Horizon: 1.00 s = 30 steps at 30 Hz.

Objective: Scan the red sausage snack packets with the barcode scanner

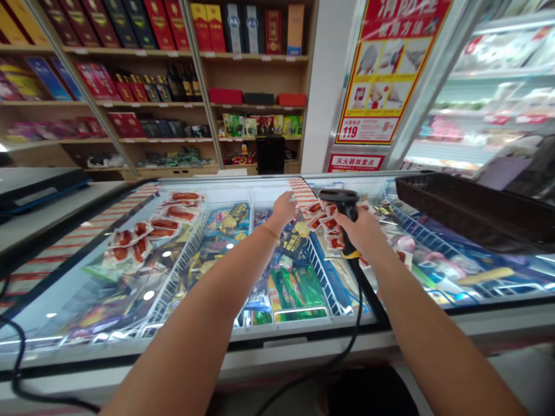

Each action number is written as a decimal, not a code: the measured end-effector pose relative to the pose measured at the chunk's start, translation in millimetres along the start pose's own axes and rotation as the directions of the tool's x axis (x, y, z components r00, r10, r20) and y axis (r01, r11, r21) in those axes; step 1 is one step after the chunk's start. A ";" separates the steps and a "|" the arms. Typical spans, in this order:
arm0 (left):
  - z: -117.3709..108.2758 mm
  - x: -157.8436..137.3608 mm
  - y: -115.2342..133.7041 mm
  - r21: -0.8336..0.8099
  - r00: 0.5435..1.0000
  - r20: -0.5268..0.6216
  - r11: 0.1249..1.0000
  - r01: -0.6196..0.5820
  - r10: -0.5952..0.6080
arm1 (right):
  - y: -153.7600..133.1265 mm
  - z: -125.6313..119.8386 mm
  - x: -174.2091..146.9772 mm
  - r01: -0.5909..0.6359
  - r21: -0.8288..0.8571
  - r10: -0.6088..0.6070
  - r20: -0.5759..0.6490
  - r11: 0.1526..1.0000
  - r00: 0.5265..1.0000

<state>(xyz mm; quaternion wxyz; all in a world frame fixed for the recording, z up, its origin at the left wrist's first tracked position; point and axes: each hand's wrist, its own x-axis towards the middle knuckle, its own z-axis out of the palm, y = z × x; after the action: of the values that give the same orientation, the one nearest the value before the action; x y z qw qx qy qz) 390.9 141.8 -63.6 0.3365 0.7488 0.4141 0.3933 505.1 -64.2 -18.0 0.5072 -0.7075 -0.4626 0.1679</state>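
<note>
Plainly, one black scanner (342,197) with a yellow band and one cord (359,294) sits in the right hand (366,232), fingers wrapped around its handle, above the freezer (243,364), nearer the rear edge. The left hand (284,209) has bent fingers; whether they pinch anything cannot be told. Behind, one poster (390,69) shows six pictures and "119"; one sign (355,163) below reads "灭火器放置点".
</note>
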 end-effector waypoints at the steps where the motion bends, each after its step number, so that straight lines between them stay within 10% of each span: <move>1: -22.2 -7.6 -8.2 0.044 1.000 -0.028 0.999 0.014 -0.013 | -6.4 9.9 -1.3 -0.008 0.007 0.008 0.008 1.000 1.000; 8: -184.1 -59.9 -71.7 0.668 0.960 -0.259 0.698 0.260 -0.110 | -59.4 82.9 -21.3 0.028 0.068 -0.039 0.176 0.997 0.984; 14: -271.3 -91.5 -110.4 0.779 0.928 -0.368 0.524 0.345 -0.063 | -61.6 131.0 -38.5 0.043 0.172 -0.084 0.242 0.984 0.967; 21: -289.1 -93.4 -116.6 0.770 0.926 -0.365 0.527 0.359 -0.098 | -41.4 141.7 -51.2 0.169 0.018 -0.166 0.317 0.986 0.934; 30: -239.7 -80.9 -96.5 0.757 0.931 -0.299 0.542 0.365 -0.210 | -40.2 136.5 -54.7 0.161 -0.003 -0.151 0.330 0.987 0.932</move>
<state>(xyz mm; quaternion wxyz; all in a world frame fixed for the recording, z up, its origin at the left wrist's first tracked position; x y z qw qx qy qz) 120.5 154.5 -57.5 -0.0134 0.7034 0.6908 0.1667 360.9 -30.3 -54.1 0.4239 -0.6383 -0.5978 0.2356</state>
